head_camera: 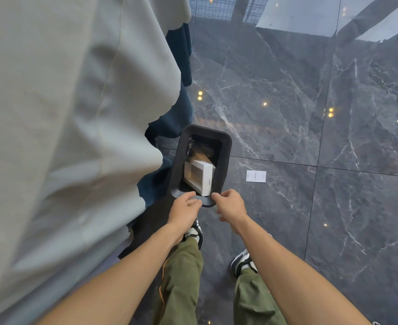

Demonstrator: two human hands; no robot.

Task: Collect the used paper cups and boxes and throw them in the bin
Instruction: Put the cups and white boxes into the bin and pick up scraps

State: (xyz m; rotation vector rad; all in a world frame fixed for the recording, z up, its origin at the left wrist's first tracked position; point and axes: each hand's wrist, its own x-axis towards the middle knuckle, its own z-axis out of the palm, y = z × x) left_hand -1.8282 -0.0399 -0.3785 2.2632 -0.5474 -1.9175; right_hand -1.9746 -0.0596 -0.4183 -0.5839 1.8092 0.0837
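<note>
A black rectangular bin point(226, 148) stands on the floor beside the draped table. Inside it a white box point(200, 175) stands on edge, with a brown box point(201, 157) behind it and dark wrapping at the far end. My left hand point(185, 211) and my right hand point(229, 205) hover side by side just over the bin's near rim. Both have loosely curled fingers and hold nothing. No paper cup is visible.
A grey tablecloth point(64, 113) over a dark blue skirt fills the left. A white paper slip point(256, 176) lies on the dark marble floor point(310, 113) right of the bin. My legs and shoes are below.
</note>
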